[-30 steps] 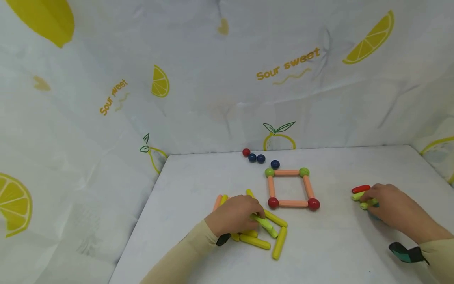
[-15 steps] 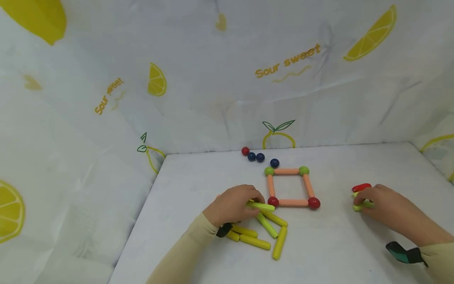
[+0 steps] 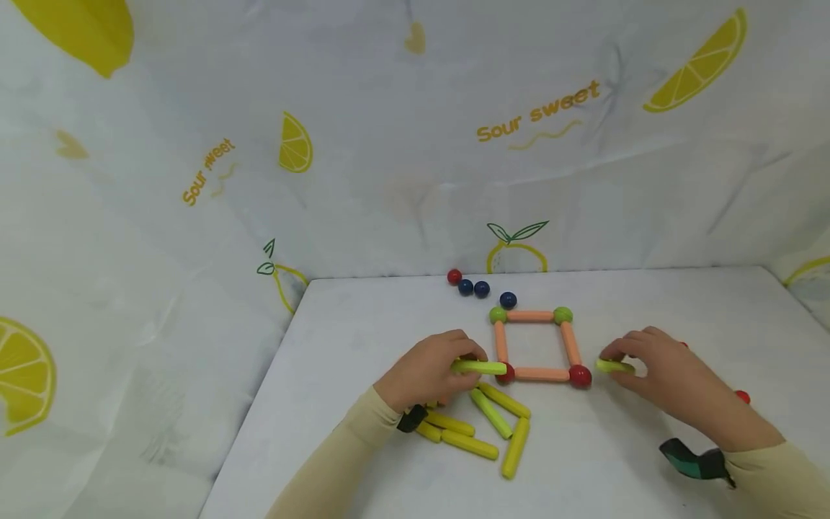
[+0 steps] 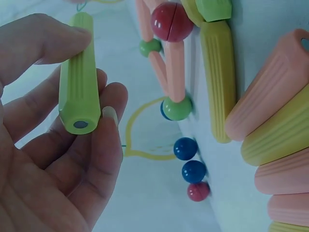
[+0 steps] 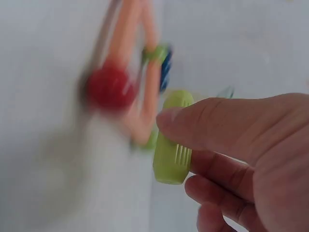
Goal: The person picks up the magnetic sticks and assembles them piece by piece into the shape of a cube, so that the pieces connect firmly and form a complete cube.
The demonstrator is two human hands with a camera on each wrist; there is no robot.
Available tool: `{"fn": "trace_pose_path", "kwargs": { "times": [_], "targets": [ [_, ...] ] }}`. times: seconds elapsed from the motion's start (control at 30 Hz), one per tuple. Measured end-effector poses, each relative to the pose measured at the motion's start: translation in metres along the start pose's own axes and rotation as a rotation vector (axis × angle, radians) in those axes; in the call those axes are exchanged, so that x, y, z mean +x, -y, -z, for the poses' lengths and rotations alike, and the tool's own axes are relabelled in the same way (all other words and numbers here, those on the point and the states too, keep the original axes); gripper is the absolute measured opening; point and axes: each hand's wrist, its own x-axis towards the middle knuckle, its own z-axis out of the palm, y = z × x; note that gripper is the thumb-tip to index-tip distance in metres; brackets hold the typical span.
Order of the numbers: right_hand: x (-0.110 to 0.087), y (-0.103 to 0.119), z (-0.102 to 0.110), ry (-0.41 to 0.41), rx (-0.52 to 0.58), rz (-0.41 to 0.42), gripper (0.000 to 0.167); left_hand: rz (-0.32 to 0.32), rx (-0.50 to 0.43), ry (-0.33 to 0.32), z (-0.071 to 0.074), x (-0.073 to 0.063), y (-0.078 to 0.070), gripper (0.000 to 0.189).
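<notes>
My left hand [image 3: 428, 369] pinches a light green magnetic rod [image 4: 79, 82] between thumb and fingers, above the front left of a square frame. A round dark dot shows on the rod's end in the left wrist view. To the right of the frame, my right hand [image 3: 674, 386] pinches a second light green rod [image 5: 171, 162]. Salmon rods [image 3: 542, 375] form the frame's sides. Two red balls [image 3: 580, 375] sit at its near corners and two green balls [image 3: 563, 315] at its far ones. The left hand's rod partly covers the near left red ball.
Below the left hand lie several yellow rods [image 3: 470, 444] and a light green rod [image 3: 491, 413], with salmon rods [image 4: 270, 87] beside them. Behind the frame are blue balls [image 3: 482, 289] and a red ball [image 3: 454, 277]. Red pieces [image 3: 742, 397] show partly behind the right hand.
My left hand has lifted a light green rod from the pile. The right hand has picked up a light green rod at the far right and carried it left, close to the frame.
</notes>
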Motion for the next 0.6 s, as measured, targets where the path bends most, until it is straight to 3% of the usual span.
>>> {"fn": "trace_pose_path", "kwargs": {
  "times": [0.13, 0.23, 0.37, 0.6],
  "targets": [
    [0.014, 0.052, -0.006, -0.030, 0.097, 0.097, 0.024, -0.019, 0.015, -0.025, 0.000, 0.000, -0.002, 0.021],
    [0.021, 0.077, -0.014, -0.051, 0.151, 0.167, 0.024, -0.024, 0.027, -0.028, 0.000, 0.000, -0.003, 0.021],
    [0.024, 0.090, -0.021, -0.091, 0.177, 0.238, 0.027, -0.026, 0.046, -0.034, 0.001, -0.001, -0.006, 0.022],
    [0.026, 0.097, -0.025, -0.097, 0.191, 0.251, 0.029, -0.051, 0.101, -0.052, 0.002, -0.003, -0.005, 0.020]
  ]
}}
